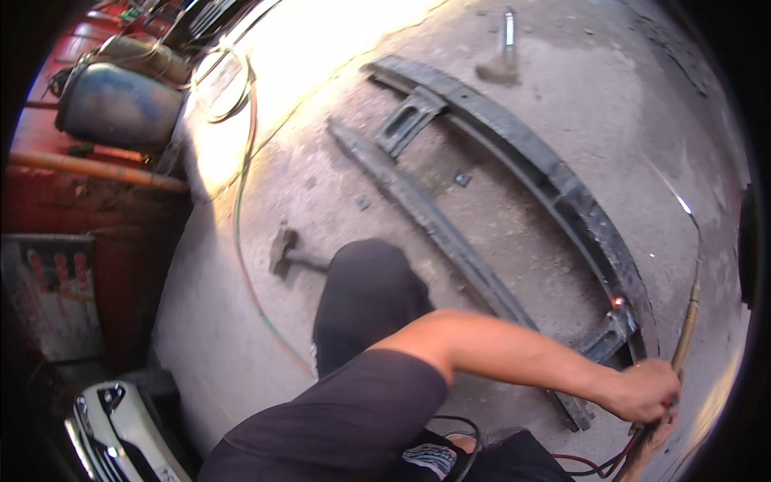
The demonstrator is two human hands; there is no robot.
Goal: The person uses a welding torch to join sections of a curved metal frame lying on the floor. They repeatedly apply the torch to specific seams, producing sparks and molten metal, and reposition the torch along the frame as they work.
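A gas torch [691, 321] with a long brass tube and bent neck stands at the far right; a bright flame burns at its tip. My left hand [646, 390] reaches across and closes on the torch's lower part, beside a small red knob. Below it, my right hand [642, 450] grips the torch's handle, mostly hidden by the left hand and the picture's edge. Just left of the torch lies a curved dark metal beam [554, 169] with brackets. A spot [618, 303] near its near bracket glows orange. The flame points away from the beam.
A straight metal bar [450, 233] lies alongside the beam. One hammer [283, 249] rests by my knee, another [499, 72] at the far side. Red and green hoses [238, 217] cross the concrete floor. A blue barrel [120, 104] and a chrome-trimmed bumper [128, 434] are at left.
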